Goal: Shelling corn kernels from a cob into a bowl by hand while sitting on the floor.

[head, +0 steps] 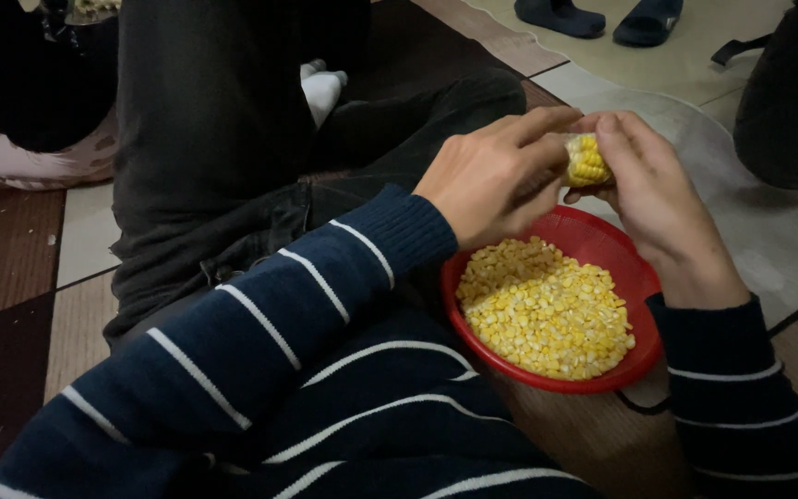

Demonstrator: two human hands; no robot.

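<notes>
Right of centre in the frame, the left hand (496, 176) and right hand (662, 199) both pinch a yellow corn cob (586, 160) just above a red bowl (644, 277) of loose kernels (547, 310). Judged best: keep the cob over the bowl, pushing rows off with the thumbs. No packages, labels or signs show.

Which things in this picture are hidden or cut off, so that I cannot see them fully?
- Corn cob, head view: mostly covered by the left hand and right hand.
- Red bowl: near rim hidden behind the striped sleeve.
- Dark slippers: cut off by the top edge.
- Seated person in dark trousers: upper body out of frame.
</notes>
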